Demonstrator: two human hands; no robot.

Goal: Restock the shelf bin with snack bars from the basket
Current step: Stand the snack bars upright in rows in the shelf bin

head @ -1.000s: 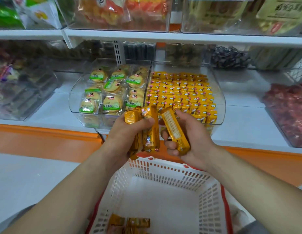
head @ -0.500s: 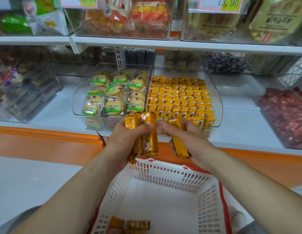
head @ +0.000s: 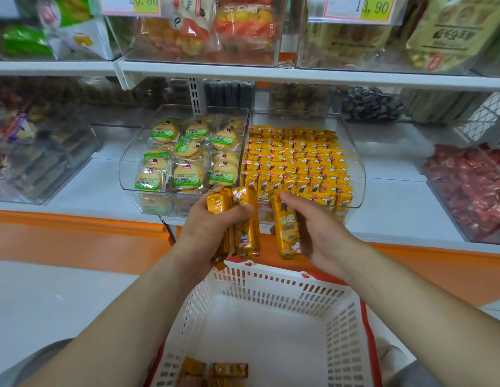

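While the neighbouring clear bin [head: 128, 174] of round green-labelled cakes [head: 187, 174] plays no part in this, the restocking just to its right looks well along but not finished.

The person's left hand [head: 212, 227] hangs in front of the shelf edge. Its fingers and thumb are curled round a small bundle of yellow snack bars [head: 247, 238], held upright, three or so as far as I can make out. Below it, at the near end of the white basket [head: 341, 331], a few loose bars [head: 229, 370] lie on the floor, partly cut off by the edge of the view. The rest of the basket floor that shows is bare.

The right hand [head: 324, 233] holds a single bar [head: 286, 230] upright, face towards me, with the thumb behind it and the fingers wrapped round its far side. The bar's top end is level with the front wall of the shelf bin [head: 357, 191] and just in front of it, not yet inside.

That bin holds row upon row of standing bars [head: 293, 160], packed from the back wall nearly to the front. I cannot tell how much room remains at the front left corner, since the hands cover it.

By my reckoning most of the stock is in. What is left is the bar in the right hand, the bundle in the left and the few at the bottom of the basket.
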